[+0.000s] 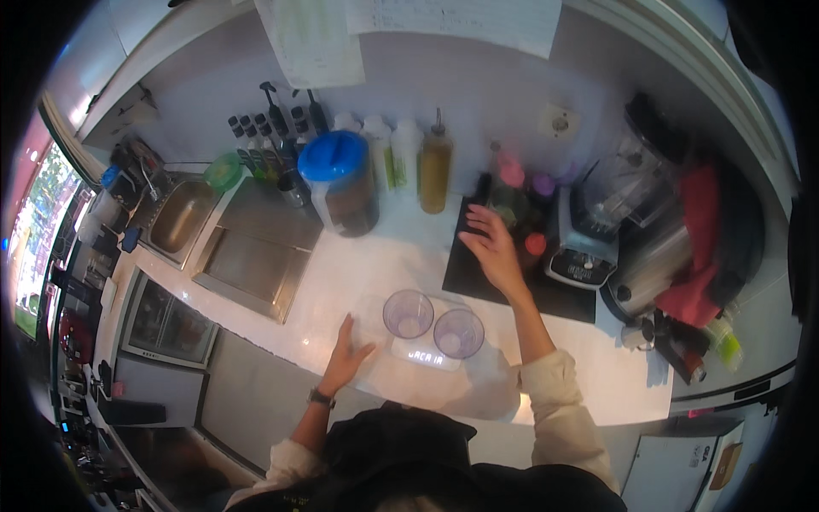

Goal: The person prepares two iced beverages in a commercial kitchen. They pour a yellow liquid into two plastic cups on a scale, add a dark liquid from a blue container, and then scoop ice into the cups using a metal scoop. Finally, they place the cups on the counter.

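Two clear, empty-looking plastic cups stand side by side before me, the left cup (pixel 408 314) and the right cup (pixel 459 334). Beneath or just behind them lies a white digital scale (pixel 425 356) with a lit display. My left hand (pixel 349 355), a watch on its wrist, is held to the left of the cups with fingers apart, touching neither. Raised above the edge of a black mat (pixel 524 296), my right hand (pixel 491 246) has slightly bent fingers and nothing in it. A bottle with a red cap (pixel 535 244) is near that hand.
A blue-lidded pitcher (pixel 345 185) and an oil-coloured bottle (pixel 436 173) stand by the wall. On the right are a blender (pixel 585 249) and a steel container with a red cloth (pixel 697 243). A steel sink (pixel 182 214) lies at the left.
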Demonstrator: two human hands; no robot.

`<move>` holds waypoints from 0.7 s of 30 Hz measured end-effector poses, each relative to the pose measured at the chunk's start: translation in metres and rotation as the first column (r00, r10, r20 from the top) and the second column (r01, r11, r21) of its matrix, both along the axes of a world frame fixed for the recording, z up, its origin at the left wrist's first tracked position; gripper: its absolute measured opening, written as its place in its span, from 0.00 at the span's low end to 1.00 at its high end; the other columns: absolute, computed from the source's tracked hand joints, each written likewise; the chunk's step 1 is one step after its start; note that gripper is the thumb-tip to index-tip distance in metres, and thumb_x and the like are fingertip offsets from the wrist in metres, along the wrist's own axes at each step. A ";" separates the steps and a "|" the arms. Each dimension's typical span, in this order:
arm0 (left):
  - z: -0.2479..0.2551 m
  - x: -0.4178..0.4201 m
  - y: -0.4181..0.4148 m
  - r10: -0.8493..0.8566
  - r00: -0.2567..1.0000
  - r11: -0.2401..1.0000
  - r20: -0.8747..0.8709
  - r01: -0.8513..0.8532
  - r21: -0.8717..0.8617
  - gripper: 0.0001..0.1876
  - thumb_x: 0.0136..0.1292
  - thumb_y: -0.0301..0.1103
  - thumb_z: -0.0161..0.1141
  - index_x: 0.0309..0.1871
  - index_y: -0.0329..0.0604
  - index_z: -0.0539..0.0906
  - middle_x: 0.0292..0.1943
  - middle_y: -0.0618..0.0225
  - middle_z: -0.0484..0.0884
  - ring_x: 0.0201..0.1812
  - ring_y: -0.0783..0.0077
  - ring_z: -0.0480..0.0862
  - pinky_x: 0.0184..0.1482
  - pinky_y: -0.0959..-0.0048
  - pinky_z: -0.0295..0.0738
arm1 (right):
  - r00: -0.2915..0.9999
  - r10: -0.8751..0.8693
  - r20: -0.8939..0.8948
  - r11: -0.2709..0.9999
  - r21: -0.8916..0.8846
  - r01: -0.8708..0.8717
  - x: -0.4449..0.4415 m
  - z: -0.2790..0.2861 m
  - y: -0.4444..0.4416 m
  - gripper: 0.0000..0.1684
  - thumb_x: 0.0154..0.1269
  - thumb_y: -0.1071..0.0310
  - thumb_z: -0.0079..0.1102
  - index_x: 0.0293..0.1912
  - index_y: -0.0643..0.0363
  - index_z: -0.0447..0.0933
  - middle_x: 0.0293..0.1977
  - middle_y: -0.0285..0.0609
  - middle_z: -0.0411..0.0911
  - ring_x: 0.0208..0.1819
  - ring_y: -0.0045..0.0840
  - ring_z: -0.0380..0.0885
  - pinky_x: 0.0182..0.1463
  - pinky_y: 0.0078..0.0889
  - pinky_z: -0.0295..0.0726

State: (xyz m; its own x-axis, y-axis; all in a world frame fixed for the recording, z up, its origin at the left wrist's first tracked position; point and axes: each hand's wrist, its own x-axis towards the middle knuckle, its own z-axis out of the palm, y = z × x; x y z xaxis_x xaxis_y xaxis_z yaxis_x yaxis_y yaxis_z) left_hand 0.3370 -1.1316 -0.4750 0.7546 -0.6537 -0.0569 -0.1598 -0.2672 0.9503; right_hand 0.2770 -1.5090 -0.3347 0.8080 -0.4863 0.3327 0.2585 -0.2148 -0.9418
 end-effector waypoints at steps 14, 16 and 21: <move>0.008 -0.029 -0.001 -0.031 0.771 0.941 0.636 -0.193 0.280 0.43 0.69 0.54 0.64 0.78 0.35 0.64 0.77 0.44 0.66 0.78 0.45 0.63 0.79 0.50 0.55 | 0.880 -0.474 -0.022 0.788 -0.457 0.413 0.184 -0.022 -0.060 0.52 0.43 0.62 0.88 0.64 0.59 0.66 0.57 0.52 0.81 0.58 0.43 0.83 0.61 0.46 0.82; 0.008 -0.027 -0.001 -0.039 0.762 0.952 0.646 -0.167 0.255 0.43 0.69 0.55 0.64 0.78 0.36 0.65 0.77 0.44 0.65 0.78 0.45 0.63 0.79 0.49 0.55 | 0.943 -0.303 0.141 0.835 -0.438 0.334 0.158 -0.027 -0.058 0.50 0.44 0.65 0.87 0.64 0.60 0.67 0.57 0.51 0.81 0.58 0.38 0.83 0.60 0.42 0.83; 0.012 -0.027 -0.003 -0.096 0.784 0.948 0.613 -0.117 0.297 0.41 0.70 0.51 0.64 0.79 0.37 0.63 0.79 0.43 0.62 0.79 0.42 0.60 0.79 0.47 0.53 | 0.971 -0.194 0.142 0.871 -0.430 0.237 0.048 0.024 -0.019 0.49 0.49 0.68 0.87 0.67 0.62 0.68 0.56 0.48 0.82 0.59 0.29 0.83 0.62 0.33 0.83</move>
